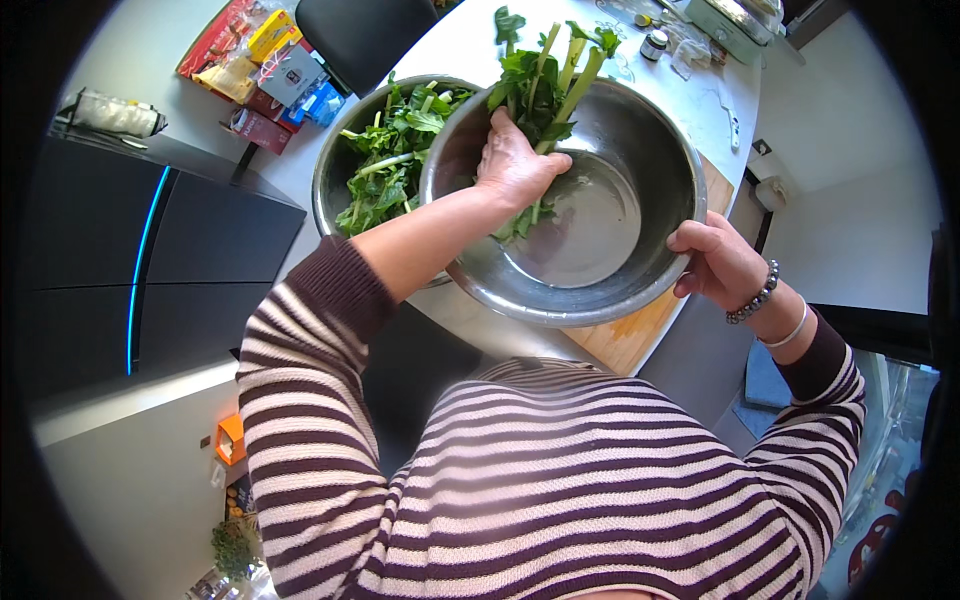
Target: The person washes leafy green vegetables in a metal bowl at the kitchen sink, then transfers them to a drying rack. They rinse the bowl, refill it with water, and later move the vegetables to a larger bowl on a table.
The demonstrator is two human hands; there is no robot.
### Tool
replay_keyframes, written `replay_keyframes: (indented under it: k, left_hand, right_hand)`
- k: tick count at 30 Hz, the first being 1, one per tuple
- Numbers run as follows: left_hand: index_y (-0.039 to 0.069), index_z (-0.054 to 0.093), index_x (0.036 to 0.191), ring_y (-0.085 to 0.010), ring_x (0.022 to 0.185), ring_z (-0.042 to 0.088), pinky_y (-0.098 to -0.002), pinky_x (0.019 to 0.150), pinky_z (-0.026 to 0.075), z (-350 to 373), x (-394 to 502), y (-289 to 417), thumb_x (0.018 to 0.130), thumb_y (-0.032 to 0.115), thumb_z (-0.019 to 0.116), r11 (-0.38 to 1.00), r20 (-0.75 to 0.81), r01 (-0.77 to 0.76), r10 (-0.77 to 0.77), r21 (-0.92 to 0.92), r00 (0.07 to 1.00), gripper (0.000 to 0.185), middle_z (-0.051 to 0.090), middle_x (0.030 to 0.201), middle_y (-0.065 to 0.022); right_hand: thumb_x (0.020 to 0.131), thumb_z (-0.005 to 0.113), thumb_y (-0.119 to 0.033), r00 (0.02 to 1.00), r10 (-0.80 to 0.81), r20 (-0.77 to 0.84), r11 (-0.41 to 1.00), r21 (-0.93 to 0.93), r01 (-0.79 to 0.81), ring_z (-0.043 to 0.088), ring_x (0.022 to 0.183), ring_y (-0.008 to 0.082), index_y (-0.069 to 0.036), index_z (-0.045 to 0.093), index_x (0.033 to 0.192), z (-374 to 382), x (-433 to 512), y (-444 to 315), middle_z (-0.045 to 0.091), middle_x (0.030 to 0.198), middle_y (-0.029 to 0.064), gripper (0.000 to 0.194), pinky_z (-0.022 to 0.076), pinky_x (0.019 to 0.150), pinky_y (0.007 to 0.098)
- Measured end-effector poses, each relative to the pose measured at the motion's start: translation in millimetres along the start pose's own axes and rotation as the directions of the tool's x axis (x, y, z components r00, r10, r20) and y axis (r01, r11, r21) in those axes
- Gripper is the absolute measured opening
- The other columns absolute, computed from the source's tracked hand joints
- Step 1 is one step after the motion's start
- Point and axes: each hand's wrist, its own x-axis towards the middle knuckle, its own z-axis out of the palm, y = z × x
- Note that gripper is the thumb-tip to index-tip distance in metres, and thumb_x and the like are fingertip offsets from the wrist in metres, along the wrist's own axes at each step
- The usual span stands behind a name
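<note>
A large stainless steel bowl (pixel 679 135) is tilted over the table, its right rim gripped by my right hand (pixel 716 259). Inside and above this bowl, my left hand (pixel 517 161) holds a bunch of leafy green stalks (pixel 559 75); the cut stalk ends point away from me and some leaves hang below the hand. The floor of the bowl looks wet. To the left, partly behind the tilted bowl, a second steel bowl (pixel 324 172) holds a heap of leafy greens (pixel 390 157).
Under the tilted bowl lies a wooden board (pixel 634 334) on the white table (pixel 450 37). A small jar (pixel 654 45) and a white-handled knife or peeler (pixel 733 127) lie beyond. Packages (pixel 289 75) crowd the far left, beside a black chair (pixel 364 34).
</note>
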Motion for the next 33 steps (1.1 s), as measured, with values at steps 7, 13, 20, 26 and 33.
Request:
replay_keyframes:
  k: [7, 13, 20, 26, 33]
  left_hand:
    - [0.000, 0.036, 0.117, -0.0344, 0.105, 0.054, -0.0397, 0.090, 0.043, 3.7, 6.9, -4.3, 0.064, 0.028, 0.071, 0.990, -0.017, 0.044, -0.042, 0.137, 0.999, 0.070, 0.055, 0.109, -0.0207]
    - [-0.001, 0.061, 0.093, -0.0317, 0.093, 0.061, -0.0358, 0.084, 0.047, -13.0, 20.5, -5.5, 0.058, 0.023, 0.068, 0.998, 0.044, -0.069, 0.069, 0.005, 0.997, 0.044, 0.064, 0.093, -0.0201]
    - [0.002, 0.061, 0.085, -0.0162, 0.067, 0.057, -0.0299, 0.064, 0.047, -67.1, 9.4, 14.9, 0.063, 0.010, 0.066, 0.892, 0.200, 0.011, 0.090, -0.452, 0.976, 0.024, 0.061, 0.077, -0.0079]
    - [0.003, 0.059, 0.087, -0.0142, 0.062, 0.059, -0.0260, 0.059, 0.050, -106.6, 8.8, 11.2, 0.071, 0.010, 0.066, 0.737, 0.111, 0.064, 0.015, -0.673, 0.994, 0.019, 0.060, 0.073, -0.0042]
    - [0.001, 0.058, 0.087, -0.0162, 0.067, 0.058, -0.0286, 0.062, 0.049, -146.7, 10.3, -29.1, 0.066, 0.008, 0.065, 0.884, -0.026, -0.029, 0.020, -0.467, 0.999, 0.023, 0.058, 0.079, -0.0061]
  right_hand:
    - [0.078, 0.051, -0.006, 0.997, -0.071, 0.024, 0.997, -0.015, 0.071, 0.062, 0.053, 0.0144, 0.002, 0.053, 0.100, 20.0, -2.0, 3.5, 0.064, 0.079, 0.0096, 0.024, 0.0534, 0.041, 0.0238]
    - [0.079, 0.051, -0.009, 0.995, -0.025, 0.092, 0.999, 0.035, 0.022, 0.065, 0.060, 0.0178, 0.002, 0.053, 0.097, -2.0, 7.6, 5.9, 0.064, 0.079, 0.0106, 0.022, 0.0556, 0.046, 0.0267]
    - [0.079, 0.048, -0.007, 0.997, -0.080, -0.016, 0.993, 0.081, 0.081, 0.064, 0.051, 0.0182, 0.007, 0.055, 0.091, -7.1, 5.3, 13.9, 0.064, 0.072, 0.0124, 0.020, 0.0550, 0.045, 0.0230]
    - [0.079, 0.049, -0.008, 0.998, -0.062, -0.013, 0.995, 0.084, 0.062, 0.063, 0.049, 0.0177, 0.007, 0.054, 0.091, -16.3, 11.1, 21.9, 0.063, 0.069, 0.0121, 0.019, 0.0549, 0.045, 0.0236]
    - [0.079, 0.051, -0.008, 0.996, -0.063, -0.071, 0.986, 0.149, 0.073, 0.061, 0.047, 0.0178, 0.003, 0.054, 0.080, -41.5, 23.7, 45.6, 0.061, 0.064, 0.0102, 0.011, 0.0536, 0.044, 0.0247]
